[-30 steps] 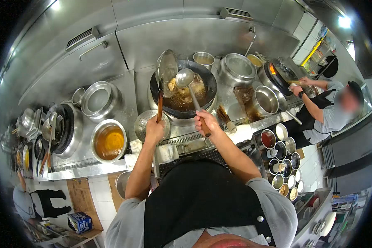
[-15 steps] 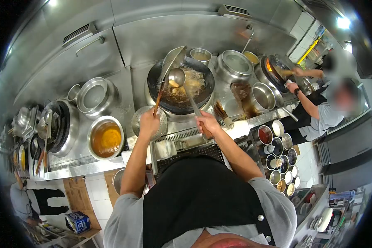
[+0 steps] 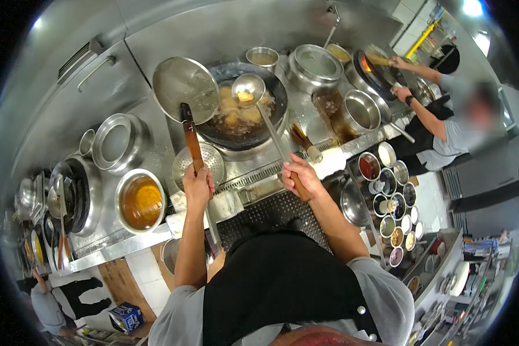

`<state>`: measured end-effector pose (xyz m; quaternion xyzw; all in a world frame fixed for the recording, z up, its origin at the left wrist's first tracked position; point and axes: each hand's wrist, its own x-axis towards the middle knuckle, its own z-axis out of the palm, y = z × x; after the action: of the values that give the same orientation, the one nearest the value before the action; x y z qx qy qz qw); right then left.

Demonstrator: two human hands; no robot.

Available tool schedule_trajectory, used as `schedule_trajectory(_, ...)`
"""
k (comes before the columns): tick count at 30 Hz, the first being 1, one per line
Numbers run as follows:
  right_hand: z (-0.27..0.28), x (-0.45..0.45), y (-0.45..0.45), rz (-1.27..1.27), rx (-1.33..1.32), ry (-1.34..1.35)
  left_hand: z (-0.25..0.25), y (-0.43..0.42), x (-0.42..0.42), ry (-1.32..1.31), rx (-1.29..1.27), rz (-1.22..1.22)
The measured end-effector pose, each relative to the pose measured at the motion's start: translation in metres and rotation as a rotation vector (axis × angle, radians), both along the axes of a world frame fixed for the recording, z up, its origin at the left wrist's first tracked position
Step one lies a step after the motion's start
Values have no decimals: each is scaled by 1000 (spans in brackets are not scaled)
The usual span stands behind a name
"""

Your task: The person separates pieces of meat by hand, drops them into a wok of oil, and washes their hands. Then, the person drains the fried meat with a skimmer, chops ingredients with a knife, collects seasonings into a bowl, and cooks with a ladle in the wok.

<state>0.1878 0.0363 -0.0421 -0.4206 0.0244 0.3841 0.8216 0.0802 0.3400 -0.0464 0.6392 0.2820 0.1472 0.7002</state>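
My left hand [image 3: 198, 185] is closed round the wooden handle of a wide round mesh strainer [image 3: 181, 86], whose flat mesh is raised over the left rim of a black wok [image 3: 275, 106]. In the wok, yellowish pieces [image 3: 230, 118] lie in bubbling oil. My right hand [image 3: 301, 177] grips the wooden end of a long steel ladle [image 3: 259, 85]. The ladle's bowl hangs above the wok with a small yellow piece [image 3: 245, 96] in it. Below the strainer, a perforated steel skimmer [image 3: 213, 167] rests at the stove's front edge, close to my left hand.
A pot of amber liquid [image 3: 141, 202] stands left. Lidded pots [image 3: 314, 68], an open pot [image 3: 361, 111] and a bamboo brush [image 3: 303, 138] are right of the wok. Several seasoning containers [image 3: 388, 181] stand farther right. A co-worker [image 3: 438, 121] handles another wok there; another person [image 3: 55, 305] is lower left.
The strainer has swung left from edge-on above the wok to face up beside it. The ladle has lifted, its bowl now carrying a yellow piece. My view has shifted slightly.
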Motion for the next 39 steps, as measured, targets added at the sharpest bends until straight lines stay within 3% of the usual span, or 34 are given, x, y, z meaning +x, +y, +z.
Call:
schedule_trajectory(5,14,-31,-56,-32,362,80,-6,-20,-16,-69,-159,-47)
schedule_trajectory(7,12,-53,-83,-84,391,64,2,-35,-24,-65,-216,-56)
schedule_trajectory(13,27,-174,-186,-278,266,57,-24,-48,-19,-51,-437,-45)
schedule_trajectory(14,24,-203,-204,-335,235,5,5,-77,-22,-56,-486,-60)
schedule_trajectory(15,21,-233,-223,-393,198,-43,-23,-70,-9,-40,-481,60)
schedule_trajectory(19,10,-379,-293,-581,83,-54,-40,-83,17,-150,-418,-20)
schedule_trajectory(21,13,-456,-315,-731,60,-48,-35,-92,29,-182,-372,-201)
schedule_trajectory(23,13,-529,-326,-848,43,-35,-45,-106,64,-266,-403,-85)
schedule_trajectory(27,0,-671,-323,-1267,92,66,-76,-123,121,-436,-303,-219)
schedule_trajectory(29,7,-722,-319,-1460,-19,59,-79,-158,130,-574,-172,-220)
schedule_trajectory(32,11,-781,-314,-1750,15,49,-65,-213,133,-537,-258,-240)
schedule_trajectory(39,-3,-873,-331,-2349,127,-40,-32,-256,167,-429,-661,-270)
